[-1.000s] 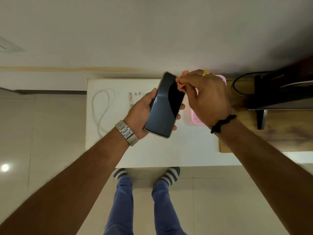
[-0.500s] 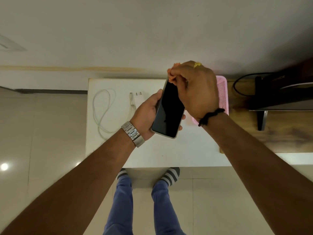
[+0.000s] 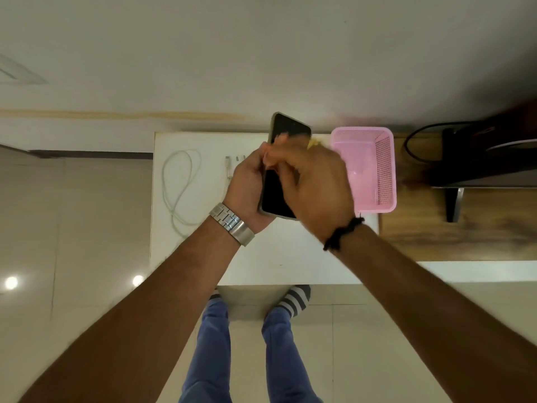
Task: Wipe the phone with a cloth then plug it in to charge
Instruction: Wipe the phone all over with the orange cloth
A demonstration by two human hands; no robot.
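The white surface point(image 3: 261, 257) is carrying everything: a pink basket point(image 3: 363, 173) sitting toward three o'clock, a looped white cable point(image 3: 177, 184) lying toward nine o'clock, and a small white charger plug point(image 3: 232, 165) just beside it, partly hidden by the wrist.

The left hand point(image 3: 247, 184) is gripping the phone point(image 3: 286, 129), fingers wrapped around its nine o'clock edge, holding it above the middle of the surface with the dark screen facing up and the top end pointing to twelve o'clock.

The right hand point(image 3: 311, 181) is lying over the lower screen, fingers pinched narrow on a cloth point(image 3: 313, 143), of which only an orange scrap is peeking out at the knuckles' twelve o'clock side. The hand is blurred, so the rubbing seems to be under way.

To do this step well, the left hand should be bracing the phone firmly from behind while the right is pressing lightly and sweeping the full length, corners included. Pushing too hard toward six o'clock risks sliding the phone out of the grip. The cable and plug are waiting untouched for charging.
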